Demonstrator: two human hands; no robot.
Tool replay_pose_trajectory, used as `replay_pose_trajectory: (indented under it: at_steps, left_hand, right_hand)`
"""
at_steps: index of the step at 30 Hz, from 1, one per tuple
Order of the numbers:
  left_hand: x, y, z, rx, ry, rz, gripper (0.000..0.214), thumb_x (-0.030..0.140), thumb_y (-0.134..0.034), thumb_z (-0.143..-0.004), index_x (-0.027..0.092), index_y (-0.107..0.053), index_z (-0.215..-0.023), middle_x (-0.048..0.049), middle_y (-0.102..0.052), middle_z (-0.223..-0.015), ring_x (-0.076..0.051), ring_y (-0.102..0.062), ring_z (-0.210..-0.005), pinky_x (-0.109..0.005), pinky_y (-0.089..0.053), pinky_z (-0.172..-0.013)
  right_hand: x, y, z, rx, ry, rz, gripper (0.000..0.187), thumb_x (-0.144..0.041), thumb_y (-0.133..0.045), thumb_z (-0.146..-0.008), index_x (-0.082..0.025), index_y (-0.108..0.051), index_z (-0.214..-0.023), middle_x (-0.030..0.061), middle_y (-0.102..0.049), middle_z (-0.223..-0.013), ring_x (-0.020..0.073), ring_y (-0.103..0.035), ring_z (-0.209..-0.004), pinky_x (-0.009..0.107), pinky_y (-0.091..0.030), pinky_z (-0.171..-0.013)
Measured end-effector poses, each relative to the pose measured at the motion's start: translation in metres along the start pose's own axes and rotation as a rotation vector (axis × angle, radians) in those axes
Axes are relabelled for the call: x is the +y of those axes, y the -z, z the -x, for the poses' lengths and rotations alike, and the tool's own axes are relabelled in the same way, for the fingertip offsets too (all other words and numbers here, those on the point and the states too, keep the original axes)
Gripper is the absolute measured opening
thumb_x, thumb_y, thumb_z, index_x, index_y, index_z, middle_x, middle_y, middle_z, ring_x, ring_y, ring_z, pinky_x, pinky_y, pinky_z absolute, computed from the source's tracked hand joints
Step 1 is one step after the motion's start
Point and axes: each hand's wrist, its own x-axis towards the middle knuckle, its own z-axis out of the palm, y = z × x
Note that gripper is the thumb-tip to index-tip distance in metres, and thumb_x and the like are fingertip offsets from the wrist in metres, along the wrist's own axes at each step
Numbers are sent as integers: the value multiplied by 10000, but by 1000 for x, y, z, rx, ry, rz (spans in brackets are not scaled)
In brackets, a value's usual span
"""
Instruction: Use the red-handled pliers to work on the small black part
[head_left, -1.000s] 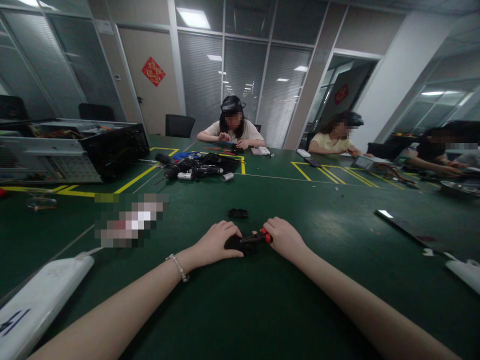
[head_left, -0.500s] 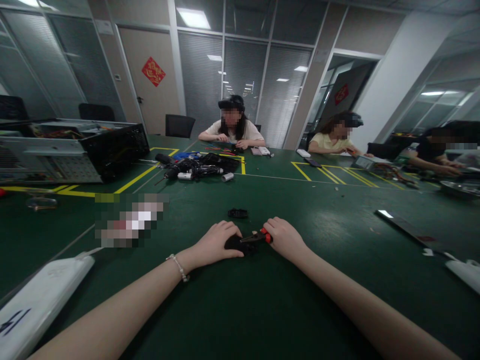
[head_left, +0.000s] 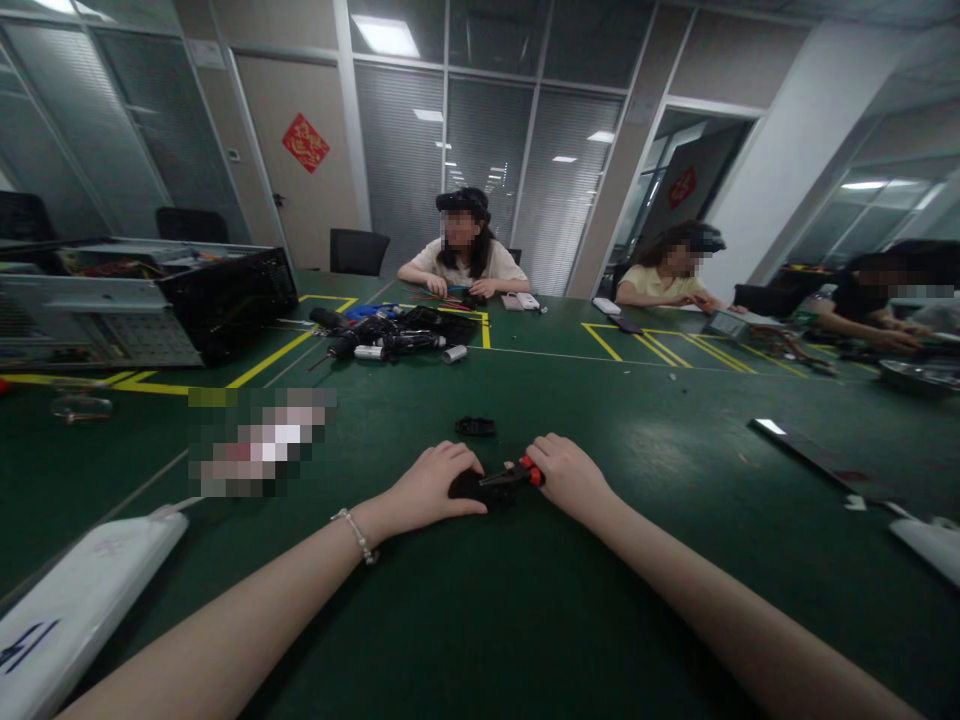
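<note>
My left hand (head_left: 433,487) is closed around a small black part (head_left: 469,486) low over the green table, its thumb along the near side. From the right, my right hand (head_left: 568,468) grips red-handled pliers (head_left: 517,473). Their dark jaws point left and lie over the black part; whether they pinch anything there I cannot make out. Just beyond my hands lies a separate black plastic piece (head_left: 475,427), apart from both.
A computer case (head_left: 150,305) stands at the far left. A power drill (head_left: 346,338) and dark cables lie farther back. White packs rest at the left (head_left: 90,600) and right (head_left: 930,545), near a flat dark panel (head_left: 806,455). Several people sit across the table.
My hands, the black part and the pliers look nearly unmoved. Across the table, the co-worker's hands have shifted slightly.
</note>
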Motion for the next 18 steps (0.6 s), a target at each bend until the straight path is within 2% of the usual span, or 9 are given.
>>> replay_pose_trajectory:
  at_steps: [18]
  left_hand:
    - [3,2,-1,-17,19,-1,380,507,-568,-715,215,-523,-953,-30,-510,-1000,-218,-452,-937,-337,-364,-787]
  right_hand:
    - [2,-4,1,-5,-1,-3,85,-114,-496,-730,-146,-554,-783,47,-556,-776,156,-478,-705,271,-377,-656]
